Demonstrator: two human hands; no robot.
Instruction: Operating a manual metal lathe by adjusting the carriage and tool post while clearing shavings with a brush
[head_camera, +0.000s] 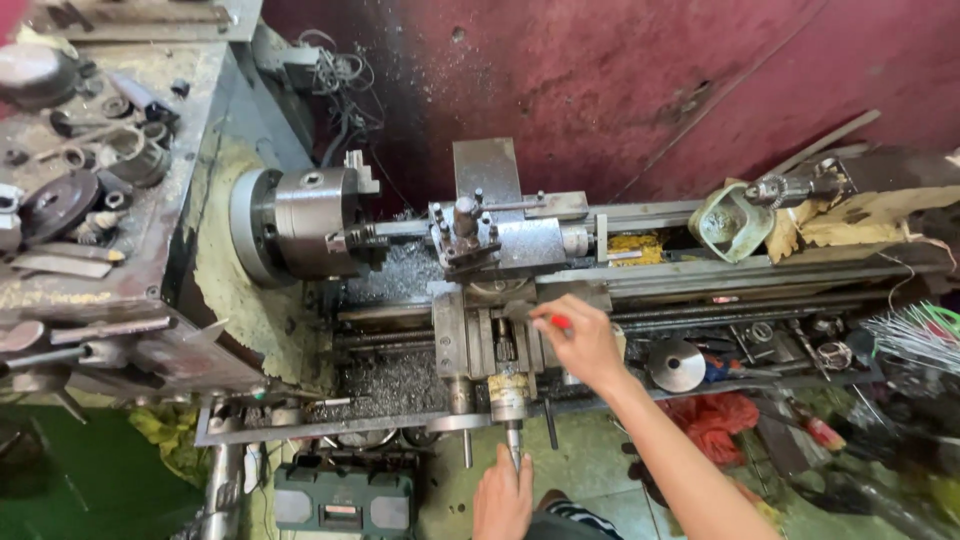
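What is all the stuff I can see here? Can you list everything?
Grey metal lathe chuck: one, round, left end of the machine.
Grey metal tool post: one, on the carriage, right of the chuck.
Silvery metal shavings: a pile, in the tray under the bed.
Steel crank handle: one, sticking out at the front.
Rusty parts shelf: one, far left, loaded with rings and bolts.
Green toolbox: one, on the floor below.
Red bag: one, low right.
Dark red wall: behind the machine.
Small red object: one, pinched in the right hand's fingers.
Left hand: at the crank handle.
Right hand: over the carriage.
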